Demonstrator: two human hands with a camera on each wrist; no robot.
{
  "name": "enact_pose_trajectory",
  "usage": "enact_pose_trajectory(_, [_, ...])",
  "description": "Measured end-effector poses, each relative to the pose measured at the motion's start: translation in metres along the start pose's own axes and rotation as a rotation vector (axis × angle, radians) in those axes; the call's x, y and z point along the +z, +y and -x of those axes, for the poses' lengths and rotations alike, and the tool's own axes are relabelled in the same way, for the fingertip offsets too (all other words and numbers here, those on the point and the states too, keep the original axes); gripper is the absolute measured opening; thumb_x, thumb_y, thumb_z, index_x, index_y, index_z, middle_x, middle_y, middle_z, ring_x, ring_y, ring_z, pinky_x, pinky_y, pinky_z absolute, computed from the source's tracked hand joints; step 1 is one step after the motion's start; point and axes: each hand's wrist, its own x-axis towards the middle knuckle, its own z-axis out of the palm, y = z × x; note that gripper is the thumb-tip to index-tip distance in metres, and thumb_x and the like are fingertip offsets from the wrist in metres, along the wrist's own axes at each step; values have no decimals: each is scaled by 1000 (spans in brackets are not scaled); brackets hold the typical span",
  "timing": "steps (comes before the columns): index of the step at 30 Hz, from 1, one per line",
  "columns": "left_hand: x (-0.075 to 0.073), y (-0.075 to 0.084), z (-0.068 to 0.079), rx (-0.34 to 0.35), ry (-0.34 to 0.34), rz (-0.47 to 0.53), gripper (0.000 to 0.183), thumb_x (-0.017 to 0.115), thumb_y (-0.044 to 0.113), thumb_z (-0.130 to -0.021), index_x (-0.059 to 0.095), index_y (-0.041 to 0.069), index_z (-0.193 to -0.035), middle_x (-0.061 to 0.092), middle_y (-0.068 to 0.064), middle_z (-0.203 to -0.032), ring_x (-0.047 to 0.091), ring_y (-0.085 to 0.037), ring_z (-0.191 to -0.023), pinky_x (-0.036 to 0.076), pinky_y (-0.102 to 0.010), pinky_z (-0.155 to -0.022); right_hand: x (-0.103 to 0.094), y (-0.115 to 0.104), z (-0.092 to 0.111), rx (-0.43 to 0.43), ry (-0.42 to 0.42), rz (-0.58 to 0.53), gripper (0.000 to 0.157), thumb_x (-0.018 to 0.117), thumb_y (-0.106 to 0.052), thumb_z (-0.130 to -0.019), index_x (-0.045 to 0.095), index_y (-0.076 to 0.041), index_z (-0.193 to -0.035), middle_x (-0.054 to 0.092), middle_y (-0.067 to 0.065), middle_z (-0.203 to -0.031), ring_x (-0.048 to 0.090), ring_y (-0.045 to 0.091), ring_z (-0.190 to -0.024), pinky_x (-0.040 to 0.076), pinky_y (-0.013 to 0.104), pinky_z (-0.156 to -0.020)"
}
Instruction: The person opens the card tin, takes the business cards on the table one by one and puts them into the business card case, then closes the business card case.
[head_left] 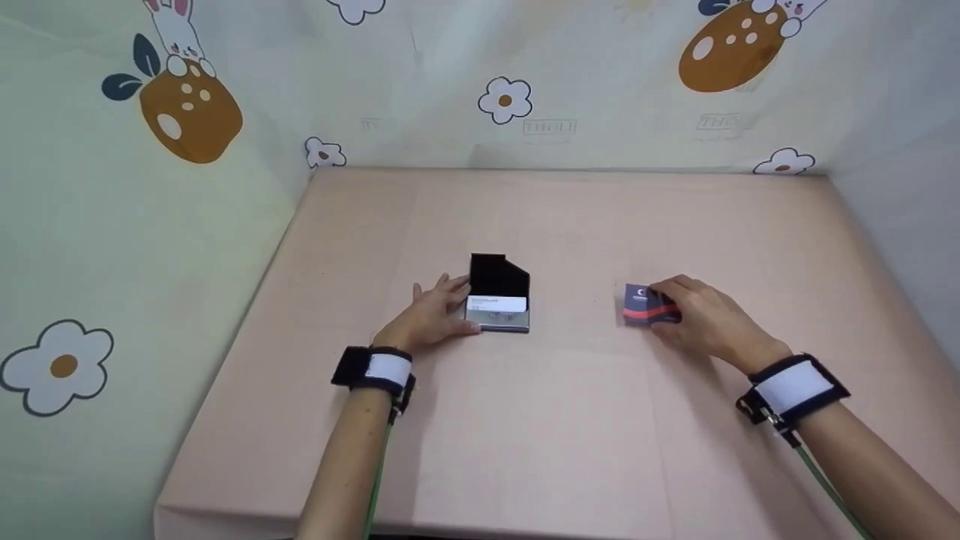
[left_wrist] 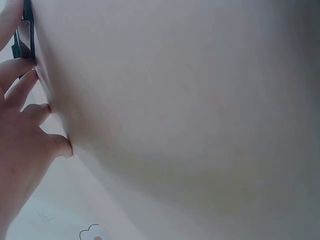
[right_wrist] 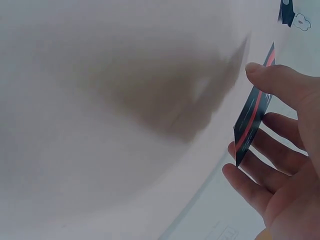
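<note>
In the head view a business card case (head_left: 498, 318) lies on the table with its black-lined lid (head_left: 495, 276) raised. A white card (head_left: 496, 304) shows inside it. My left hand (head_left: 433, 313) holds the case at its left side, thumb at the near corner and fingers farther back. The left wrist view shows only the case's dark edge (left_wrist: 31, 37) between thumb and finger. My right hand (head_left: 701, 315) pinches a dark blue business card (head_left: 637, 306) with a red stripe. In the right wrist view this card (right_wrist: 254, 112) is tilted and above the table, thumb on one side, fingers on the other.
A pale pink cloth covers the table (head_left: 525, 420). Walls with printed flowers and rabbits (head_left: 191, 112) rise behind it and at its left. Each wrist wears a dark strap (head_left: 382, 370) with a green cable (head_left: 832, 491).
</note>
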Motion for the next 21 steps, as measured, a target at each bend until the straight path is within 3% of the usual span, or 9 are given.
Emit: enact_pose_trajectory(21, [-1, 0, 0, 23, 14, -1, 76, 69, 37, -79, 35, 12, -141, 22, -1, -152, 5, -29, -144, -10, -58, -111, 15, -51, -42, -142, 34, -19, 60, 77, -17, -73, 53, -3, -125, 57, 14, -118, 57, 29, -106, 48, 45, -93])
